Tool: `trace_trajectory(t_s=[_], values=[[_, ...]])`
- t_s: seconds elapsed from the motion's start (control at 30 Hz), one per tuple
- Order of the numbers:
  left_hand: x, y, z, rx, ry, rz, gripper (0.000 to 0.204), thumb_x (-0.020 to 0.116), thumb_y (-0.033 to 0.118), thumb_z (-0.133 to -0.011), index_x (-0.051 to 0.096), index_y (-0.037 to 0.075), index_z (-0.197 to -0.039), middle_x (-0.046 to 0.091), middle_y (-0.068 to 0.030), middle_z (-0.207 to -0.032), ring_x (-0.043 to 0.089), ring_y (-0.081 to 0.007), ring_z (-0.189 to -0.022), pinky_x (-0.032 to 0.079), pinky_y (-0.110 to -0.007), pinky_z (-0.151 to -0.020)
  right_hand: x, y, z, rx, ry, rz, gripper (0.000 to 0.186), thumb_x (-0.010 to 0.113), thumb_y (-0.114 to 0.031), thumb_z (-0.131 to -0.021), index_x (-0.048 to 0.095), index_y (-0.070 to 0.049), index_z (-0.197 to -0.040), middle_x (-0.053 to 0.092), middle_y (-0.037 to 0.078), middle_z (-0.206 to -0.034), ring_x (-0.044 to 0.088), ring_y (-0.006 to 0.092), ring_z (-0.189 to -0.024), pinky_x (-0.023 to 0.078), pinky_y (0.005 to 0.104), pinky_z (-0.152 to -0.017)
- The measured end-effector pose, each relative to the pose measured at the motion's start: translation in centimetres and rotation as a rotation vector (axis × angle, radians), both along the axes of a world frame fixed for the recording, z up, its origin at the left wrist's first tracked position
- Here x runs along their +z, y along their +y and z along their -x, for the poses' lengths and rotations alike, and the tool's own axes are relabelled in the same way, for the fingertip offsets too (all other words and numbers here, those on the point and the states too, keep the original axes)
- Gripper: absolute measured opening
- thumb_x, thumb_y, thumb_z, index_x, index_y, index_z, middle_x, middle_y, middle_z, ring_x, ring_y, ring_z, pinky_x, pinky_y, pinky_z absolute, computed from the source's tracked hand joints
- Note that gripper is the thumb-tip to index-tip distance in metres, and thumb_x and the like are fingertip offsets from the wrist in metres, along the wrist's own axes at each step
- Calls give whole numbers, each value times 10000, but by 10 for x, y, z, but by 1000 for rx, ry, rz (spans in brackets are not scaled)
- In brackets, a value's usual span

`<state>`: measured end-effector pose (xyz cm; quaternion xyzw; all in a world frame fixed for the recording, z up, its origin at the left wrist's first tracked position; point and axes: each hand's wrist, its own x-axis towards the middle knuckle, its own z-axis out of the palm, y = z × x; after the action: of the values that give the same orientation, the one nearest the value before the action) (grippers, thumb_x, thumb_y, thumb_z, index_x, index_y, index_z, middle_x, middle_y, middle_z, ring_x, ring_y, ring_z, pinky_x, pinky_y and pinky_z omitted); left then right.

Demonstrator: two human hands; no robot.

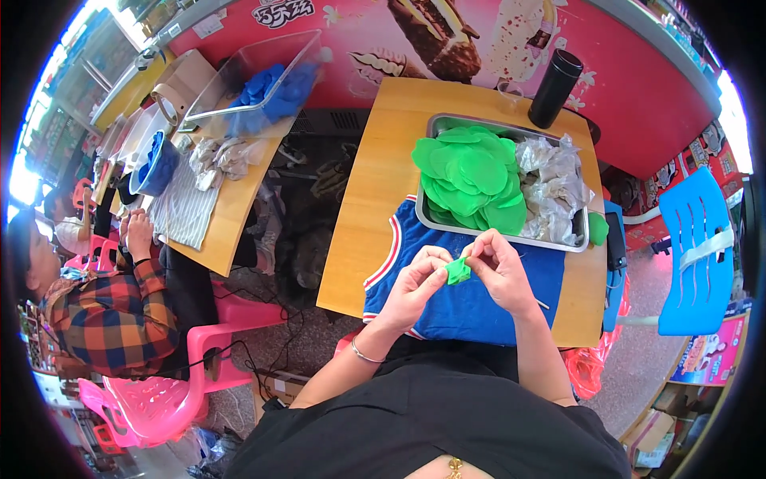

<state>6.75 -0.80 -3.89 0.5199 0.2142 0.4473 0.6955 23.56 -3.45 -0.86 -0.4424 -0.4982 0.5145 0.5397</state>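
A small bunched piece of green fabric (458, 271) is pinched between my two hands above the table's near part. My left hand (416, 286) grips its left side with thumb and fingers, and my right hand (501, 270) pinches its right edge. Beneath them lies a blue cloth garment (479, 311) with red and white trim, spread on the table. Just beyond, a metal tray (523, 239) holds a heap of flat green rounded pieces (471, 172). Clear plastic bags (552, 191) with pale contents fill the tray's right side.
A black tumbler (556, 88) stands behind the tray on the wooden table (351, 239). To the left, another table bears a clear bin (255, 80) of blue pieces and a blue bowl (154, 164). A person in a plaid shirt (112, 323) sits there. A blue chair (694, 255) is at right.
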Motion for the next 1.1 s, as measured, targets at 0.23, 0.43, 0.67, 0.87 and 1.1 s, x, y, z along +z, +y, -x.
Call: trace_trajectory(t_s=[0.23, 0.43, 0.67, 0.87, 1.1], values=[[5, -4, 7, -282, -371, 558, 128, 577, 160, -869, 525, 57, -924, 507, 14, -797, 435, -41, -652, 347, -173, -576, 11, 1, 1, 82, 132, 57, 202, 574, 41, -823, 408, -70, -854, 553, 57, -840, 516, 81, -753, 429, 206, -663], [13, 2, 11, -537, -121, 193, 182, 709, 137, -762, 592, 37, -860, 536, 12, -832, 488, -56, -712, 389, -186, -617, 17, -1, -1, 208, 165, 87, 171, 566, 32, -834, 425, -65, -845, 539, 30, -854, 516, 84, -787, 439, 234, -718], [13, 5, 22, -651, -17, 253, 218, 716, 181, -764, 620, 15, -868, 590, 2, -799, 511, -48, -687, 414, -204, -639, 14, -1, -4, 309, 113, 114, 182, 584, 42, -813, 432, -59, -820, 564, 56, -841, 537, 98, -779, 445, 226, -699], [8, -11, 11, -355, -219, 401, 190, 618, 177, -850, 635, 15, -947, 615, -2, -864, 532, -57, -779, 424, -215, -714, 13, -2, 0, 88, -62, 48, 143, 580, -60, -855, 494, -38, -967, 552, 27, -832, 518, 79, -762, 432, 213, -682], [1, -2, 11, -204, 7, 58, 198, 570, 189, -886, 637, 16, -956, 602, -18, -885, 525, -72, -773, 410, -202, -688, 12, -14, 9, 52, 112, 218, 233, 590, -186, -866, 486, -54, -1027, 526, 5, -824, 482, 58, -717, 396, 191, -636]])
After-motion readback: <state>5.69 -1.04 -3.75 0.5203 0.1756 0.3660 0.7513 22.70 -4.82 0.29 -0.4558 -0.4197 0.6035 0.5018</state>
